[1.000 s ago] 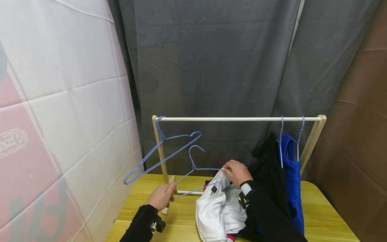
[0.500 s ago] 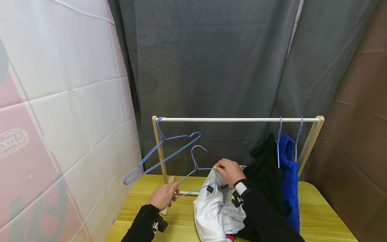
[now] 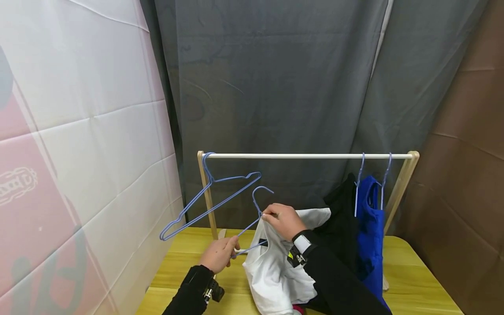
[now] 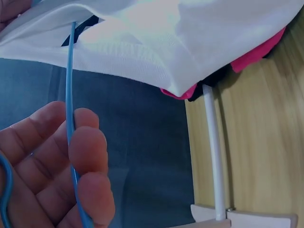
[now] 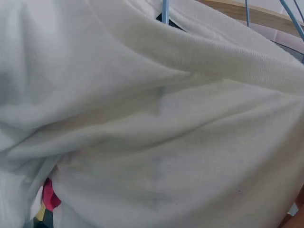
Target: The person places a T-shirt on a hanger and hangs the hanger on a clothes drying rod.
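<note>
A blue wire hanger (image 3: 247, 227) is gripped at its left end by my left hand (image 3: 218, 253); in the left wrist view several fingers (image 4: 88, 149) curl round the wire. Its right part runs inside the neck of a white shirt (image 3: 271, 275), and the hook stands free above. My right hand (image 3: 284, 219) pinches the edge of the shirt's neckline close to the base of the hook. A dark label (image 3: 263, 242) shows inside the collar. The right wrist view is filled by the white cloth (image 5: 190, 142), with the fingers mostly out of sight.
A rack with a white rail (image 3: 291, 156) stands on the wooden table (image 3: 417, 271). Blue hangers (image 3: 212, 205) hang at its left end. A black garment (image 3: 338, 232) and a blue garment (image 3: 370, 245) hang at the right. Pink cloth (image 4: 259, 52) lies beneath the shirt.
My right hand has drawn the shirt's neckline leftward along the hanger, up to the hook's base. The left hand has shifted slightly right, still gripping the hanger.
</note>
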### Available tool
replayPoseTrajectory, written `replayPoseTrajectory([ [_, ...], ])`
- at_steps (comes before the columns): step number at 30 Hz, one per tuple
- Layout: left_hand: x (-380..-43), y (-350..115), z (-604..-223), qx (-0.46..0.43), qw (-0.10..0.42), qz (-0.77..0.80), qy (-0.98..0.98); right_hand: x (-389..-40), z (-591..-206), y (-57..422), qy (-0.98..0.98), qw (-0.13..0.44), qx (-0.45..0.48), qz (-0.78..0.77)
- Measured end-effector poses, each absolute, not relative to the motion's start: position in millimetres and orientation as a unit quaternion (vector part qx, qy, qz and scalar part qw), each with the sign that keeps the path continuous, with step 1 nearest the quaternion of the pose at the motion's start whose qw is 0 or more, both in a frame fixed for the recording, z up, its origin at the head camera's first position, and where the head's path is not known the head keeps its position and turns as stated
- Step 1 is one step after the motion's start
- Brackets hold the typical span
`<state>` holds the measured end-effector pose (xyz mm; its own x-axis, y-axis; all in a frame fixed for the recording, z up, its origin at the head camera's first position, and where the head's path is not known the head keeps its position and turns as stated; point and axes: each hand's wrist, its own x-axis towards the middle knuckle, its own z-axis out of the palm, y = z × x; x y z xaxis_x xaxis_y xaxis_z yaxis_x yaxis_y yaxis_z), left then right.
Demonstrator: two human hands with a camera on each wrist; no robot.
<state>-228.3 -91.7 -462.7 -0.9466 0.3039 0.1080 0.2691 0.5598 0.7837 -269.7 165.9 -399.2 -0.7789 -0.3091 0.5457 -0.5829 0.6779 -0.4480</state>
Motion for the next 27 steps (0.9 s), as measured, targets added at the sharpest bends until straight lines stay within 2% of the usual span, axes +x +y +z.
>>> replayPoseTrajectory([
  [5, -228.2, -88.2, -462.8, 0.163, 0.023, 0.447, 0.879, -267.6, -398.2, 161.0, -0.894, 0.202, 0.236, 0.323],
  [13, -229.1, -81.5, -464.5, 0.170, 0.032, 0.458, 0.872, -266.0, -398.7, 156.9, -0.908, 0.224, 0.261, 0.242],
  [27, -230.6, -76.6, -473.4, 0.232, 0.152, 0.501, 0.820, -263.2, -403.1, 153.0, -0.913, 0.251, 0.248, 0.206],
])
